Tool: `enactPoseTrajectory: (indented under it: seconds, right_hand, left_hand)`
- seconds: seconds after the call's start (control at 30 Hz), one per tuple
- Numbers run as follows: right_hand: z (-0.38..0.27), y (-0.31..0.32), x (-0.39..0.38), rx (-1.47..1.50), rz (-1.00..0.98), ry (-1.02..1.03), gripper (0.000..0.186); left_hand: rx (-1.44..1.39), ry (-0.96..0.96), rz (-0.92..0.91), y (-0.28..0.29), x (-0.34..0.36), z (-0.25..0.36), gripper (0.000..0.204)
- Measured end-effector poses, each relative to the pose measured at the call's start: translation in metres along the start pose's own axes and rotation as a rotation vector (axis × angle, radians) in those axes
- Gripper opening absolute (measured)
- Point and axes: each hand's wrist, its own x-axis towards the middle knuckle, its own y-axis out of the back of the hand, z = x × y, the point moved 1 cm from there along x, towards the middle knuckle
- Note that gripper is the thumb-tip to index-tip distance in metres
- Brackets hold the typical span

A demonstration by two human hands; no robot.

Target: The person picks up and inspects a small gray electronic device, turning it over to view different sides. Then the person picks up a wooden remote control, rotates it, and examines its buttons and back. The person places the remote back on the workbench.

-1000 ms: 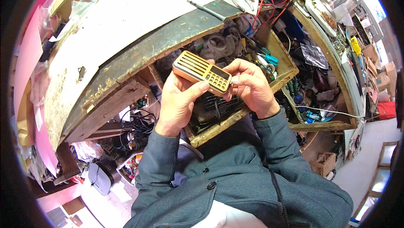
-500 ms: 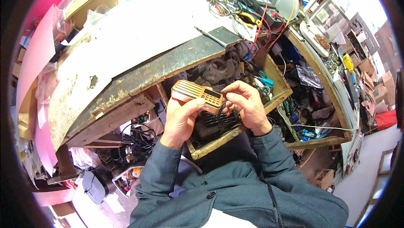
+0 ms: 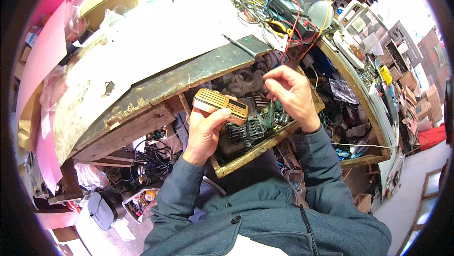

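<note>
My left hand [image 3: 206, 133] grips a small orange-gold portable radio [image 3: 220, 104] with a slatted speaker, a dark display and rows of buttons facing up. To its right, my right hand [image 3: 294, 96] hangs over the open wooden drawer [image 3: 246, 162], apart from the radio. Its fingers are bent in toward the thumb, and whatever lies between them is too small to make out. Below the hands, the drawer holds a dark case with rows of small bits [image 3: 245, 132], green-handled tools [image 3: 270, 115] and a grey crumpled item [image 3: 245, 82].
White sheeting [image 3: 165, 34] covers much of the worn bench, with a dark pen-like tool [image 3: 239, 44] near its edge. Tangled wires, a multimeter [image 3: 288, 10] and yellow-handled pliers [image 3: 279, 26] lie at the back. Another cluttered drawer [image 3: 364, 161] stands at right; black cables [image 3: 158, 161] hang at left.
My right hand has moved away from the radio, up and to the right over the drawer, uncovering the bit case and green-handled tools. My left hand still holds the radio in nearly the same place.
</note>
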Motion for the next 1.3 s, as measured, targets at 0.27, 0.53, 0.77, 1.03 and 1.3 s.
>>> enactPoseTrajectory:
  seconds: [0.27, 0.53, 0.77, 1.03, 1.3]
  right_hand:
    - [-0.017, -0.01, 0.071, -0.697, 0.198, 0.589, 0.015]
    - [0.002, -0.052, 0.128, -0.903, 0.199, 0.598, 0.025]
    - [-0.022, -0.038, 0.108, -0.521, 0.202, 0.511, 0.023]
    - [0.0, -0.048, 0.01, 0.523, -0.171, -0.031, 0.03]
    - [0.001, -0.05, -0.015, 0.571, -0.145, 0.029, 0.028]
  left_hand:
    - [0.021, -0.06, -0.008, 0.002, 0.007, -0.002, 0.048]
    - [-0.034, 0.06, -0.046, 0.012, 0.007, -0.004, 0.05]
    - [-0.06, 0.104, -0.137, 0.013, 0.004, -0.002, 0.053]
    - [-0.125, 0.194, -0.255, 0.005, 0.002, 0.005, 0.047]
    - [-0.125, 0.38, -0.289, 0.0, -0.002, 0.012, 0.052]
